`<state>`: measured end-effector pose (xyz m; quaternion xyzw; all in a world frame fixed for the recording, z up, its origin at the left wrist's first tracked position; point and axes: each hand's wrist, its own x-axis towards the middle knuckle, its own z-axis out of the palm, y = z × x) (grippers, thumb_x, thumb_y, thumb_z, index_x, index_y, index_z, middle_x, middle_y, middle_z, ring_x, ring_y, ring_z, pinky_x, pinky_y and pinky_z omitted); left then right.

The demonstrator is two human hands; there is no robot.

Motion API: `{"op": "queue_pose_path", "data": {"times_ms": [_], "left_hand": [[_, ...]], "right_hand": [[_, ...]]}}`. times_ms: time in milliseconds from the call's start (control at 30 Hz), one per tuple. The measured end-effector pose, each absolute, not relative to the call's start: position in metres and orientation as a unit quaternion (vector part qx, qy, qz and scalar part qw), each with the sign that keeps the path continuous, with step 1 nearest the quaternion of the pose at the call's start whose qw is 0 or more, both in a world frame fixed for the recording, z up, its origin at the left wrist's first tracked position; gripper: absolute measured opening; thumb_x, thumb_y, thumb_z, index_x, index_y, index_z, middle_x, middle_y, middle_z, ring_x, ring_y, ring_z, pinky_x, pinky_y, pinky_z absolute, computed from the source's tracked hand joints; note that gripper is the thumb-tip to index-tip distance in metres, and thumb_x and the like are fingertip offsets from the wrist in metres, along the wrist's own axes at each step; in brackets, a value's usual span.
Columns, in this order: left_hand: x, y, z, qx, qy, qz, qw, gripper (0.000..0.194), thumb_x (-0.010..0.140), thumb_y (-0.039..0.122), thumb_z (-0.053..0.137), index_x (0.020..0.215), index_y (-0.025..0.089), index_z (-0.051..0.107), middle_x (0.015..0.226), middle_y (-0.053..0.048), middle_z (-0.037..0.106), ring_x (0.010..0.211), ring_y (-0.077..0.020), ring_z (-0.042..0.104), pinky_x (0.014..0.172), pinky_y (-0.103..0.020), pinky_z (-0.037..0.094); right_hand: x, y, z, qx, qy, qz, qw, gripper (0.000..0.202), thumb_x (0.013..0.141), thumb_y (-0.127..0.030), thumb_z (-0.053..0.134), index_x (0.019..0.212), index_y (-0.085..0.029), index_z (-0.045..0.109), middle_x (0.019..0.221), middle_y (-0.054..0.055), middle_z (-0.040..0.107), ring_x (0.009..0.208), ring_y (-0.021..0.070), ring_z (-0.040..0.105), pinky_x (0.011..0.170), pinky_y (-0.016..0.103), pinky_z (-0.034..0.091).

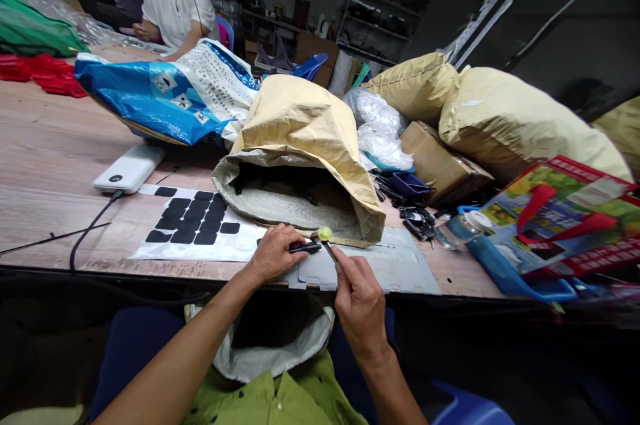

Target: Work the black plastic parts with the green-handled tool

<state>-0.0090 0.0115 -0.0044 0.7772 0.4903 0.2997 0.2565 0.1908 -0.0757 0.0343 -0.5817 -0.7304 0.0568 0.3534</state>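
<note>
Right hand [359, 292] is clamped round the handle of what looks like a small hammer [325, 236] with a yellowish head, while the left hand [277, 253] has its fingers closed on a thin black piece [306, 248], low over the grey board [405, 265] at the near edge of the table. The yellow end sits right beside that piece, so I'd say the main risk is a clipped left finger if the swing goes a bit wide. A loose pinch could let the piece roll too, maybe off the near edge and into the open bag [273, 364] in the person's lap; can't tell what's inside, it's all dark. Just beyond the hands there's a big paper sack [305, 112] on its side, mouth facing near, with a few black bits [311, 199] in there. It's close enough that a careless elbow or wrist might bump it. Off to the right, a blue basket [505, 273] has a colourful shopping bag [590, 238] in it, and a clear bottle [456, 232] leans by its left end. Farther back there's a purple tray [410, 183] by loose black parts [416, 215], plus a cardboard box [440, 162], contents hidden.
</note>
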Motion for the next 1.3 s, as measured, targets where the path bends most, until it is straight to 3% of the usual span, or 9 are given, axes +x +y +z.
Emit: {"op": "queue_pose_path", "data": {"times_ms": [300, 500, 600, 700, 767, 867, 933, 1100, 1300], "left_hand": [[-0.01, 0.009, 0.002, 0.781, 0.484, 0.289, 0.269, 0.018, 0.091, 0.038, 0.064, 0.098, 0.025, 0.074, 0.096, -0.001, 0.07, 0.092, -0.0213, 0.056, 0.085, -0.037, 0.037], [-0.013, 0.01, 0.002, 0.79, 0.478, 0.281, 0.264, 0.038, 0.103, 0.041, 0.038, 0.086, 0.022, 0.066, 0.09, -0.002, 0.067, 0.089, -0.0202, 0.052, 0.082, -0.037, 0.035], [-0.013, 0.01, 0.002, 0.798, 0.474, 0.275, 0.253, 0.044, 0.105, 0.042, 0.034, 0.079, 0.021, 0.061, 0.086, -0.002, 0.064, 0.087, -0.0197, 0.051, 0.081, -0.037, 0.034], [-0.013, 0.01, 0.002, 0.8, 0.469, 0.278, 0.25, 0.044, 0.106, 0.043, 0.032, 0.079, 0.02, 0.059, 0.085, -0.001, 0.063, 0.086, -0.0193, 0.05, 0.081, -0.037, 0.034], [-0.013, 0.01, 0.001, 0.802, 0.464, 0.281, 0.251, 0.044, 0.106, 0.043, 0.032, 0.079, 0.021, 0.059, 0.084, -0.001, 0.062, 0.085, -0.0191, 0.05, 0.08, -0.036, 0.034], [-0.013, 0.01, 0.0, 0.803, 0.456, 0.291, 0.25, 0.042, 0.106, 0.043, 0.031, 0.082, 0.021, 0.059, 0.086, -0.001, 0.062, 0.085, -0.0191, 0.052, 0.08, -0.036, 0.034], [-0.012, 0.009, -0.001, 0.799, 0.451, 0.306, 0.254, 0.037, 0.106, 0.04, 0.032, 0.089, 0.021, 0.059, 0.088, -0.002, 0.064, 0.087, -0.0192, 0.056, 0.082, -0.036, 0.035], [-0.011, 0.008, -0.002, 0.793, 0.446, 0.332, 0.248, 0.028, 0.105, 0.035, 0.035, 0.1, 0.021, 0.059, 0.091, -0.002, 0.068, 0.09, -0.0201, 0.062, 0.084, -0.036, 0.038], [-0.011, 0.009, 0.0, 0.8, 0.453, 0.303, 0.252, 0.032, 0.106, 0.037, 0.033, 0.1, 0.021, 0.061, 0.093, -0.003, 0.069, 0.091, -0.0207, 0.061, 0.086, -0.036, 0.037]], "right_hand": [[0.199, -0.056, 0.033, -0.619, -0.706, 0.019, 0.343, 0.036, 0.101, -0.023, 0.045, 0.129, -0.027, 0.068, 0.097, 0.005, 0.066, 0.092, 0.0181, 0.062, 0.083, 0.027, 0.047], [0.222, -0.018, 0.016, -0.679, -0.681, -0.086, 0.26, 0.037, 0.093, -0.013, 0.049, 0.117, -0.025, 0.074, 0.088, 0.006, 0.063, 0.085, 0.0204, 0.056, 0.076, 0.03, 0.042], [0.22, -0.013, 0.016, -0.676, -0.677, -0.074, 0.28, 0.033, 0.091, -0.015, 0.051, 0.11, -0.025, 0.077, 0.092, 0.008, 0.064, 0.087, 0.0214, 0.054, 0.079, 0.033, 0.042], [0.206, -0.014, 0.026, -0.635, -0.665, 0.059, 0.388, 0.028, 0.095, -0.03, 0.054, 0.11, -0.022, 0.076, 0.096, 0.008, 0.067, 0.088, 0.0207, 0.057, 0.081, 0.034, 0.046], [0.195, -0.013, 0.031, -0.589, -0.635, 0.257, 0.428, 0.033, 0.094, -0.042, 0.058, 0.112, -0.019, 0.074, 0.093, 0.007, 0.069, 0.075, 0.0168, 0.06, 0.07, 0.03, 0.049], [0.179, -0.01, 0.031, -0.551, -0.547, 0.469, 0.421, 0.041, 0.086, -0.055, 0.066, 0.098, -0.017, 0.075, 0.068, 0.001, 0.065, 0.05, 0.0104, 0.049, 0.045, 0.023, 0.038], [0.171, -0.009, 0.03, -0.532, -0.48, 0.549, 0.431, 0.041, 0.08, -0.057, 0.072, 0.088, -0.017, 0.073, 0.064, 0.0, 0.063, 0.045, 0.0078, 0.045, 0.039, 0.02, 0.031], [0.164, -0.009, 0.028, -0.487, -0.357, 0.636, 0.48, 0.044, 0.068, -0.049, 0.085, 0.093, -0.014, 0.073, 0.066, 0.0, 0.066, 0.05, 0.0064, 0.051, 0.042, 0.016, 0.037], [0.164, -0.01, 0.026, -0.476, -0.316, 0.664, 0.481, 0.042, 0.068, -0.044, 0.087, 0.092, -0.014, 0.072, 0.066, 0.0, 0.066, 0.05, 0.0061, 0.052, 0.043, 0.015, 0.039]]}}
